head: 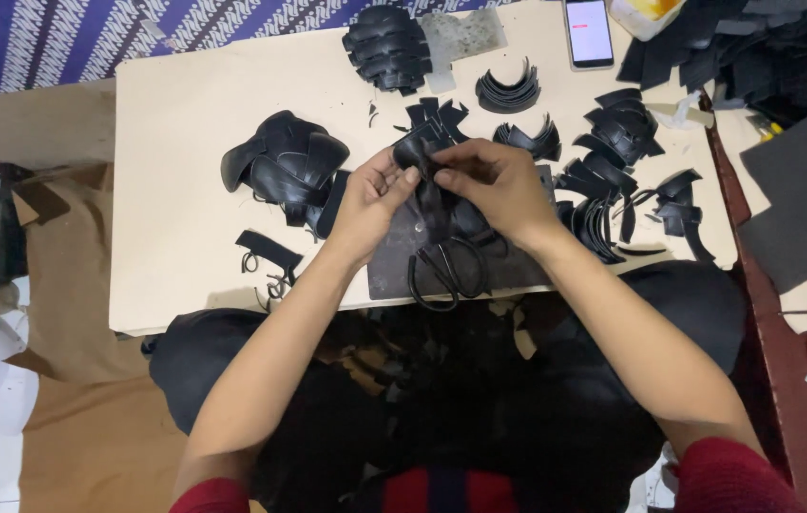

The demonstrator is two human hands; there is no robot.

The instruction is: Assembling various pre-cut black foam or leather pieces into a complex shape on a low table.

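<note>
Left hand [372, 198] & right hand [497, 180] meet over the middle of the surface [175, 123], both pinched shut on a small black leather piece [420, 150] held between the fingertips, just above a dark grey cutting mat [394, 261]. Black-handled scissors [446, 271] lie on the mat right below the hands, near the front edge.

Around them: folded black shoe upper [285, 166] just left of the left hand, w/ a thin black strip [268, 249] near the front-left. Stack of black cut pieces [387, 46] at the back, next to a grey scrap sheet [465, 36]. Curved black strips [509, 92] behind the right hand; more curved pieces [624, 128] and loose offcuts [679, 204] crowd the right side, close to the right wrist. Phone [589, 31] w/ lit screen at the back edge.

Surface is a pale board, low, resting over the person's lap; dark trousers and red sleeves show below. Blue-white patterned cloth [61, 38] beyond the back-left. Brown floor [90, 446] on the left, w/ white objects at the far-left edge, too blurred to tell. Grey sheet [798, 204] and a heap of dark scraps [784, 47] lie to the right.
</note>
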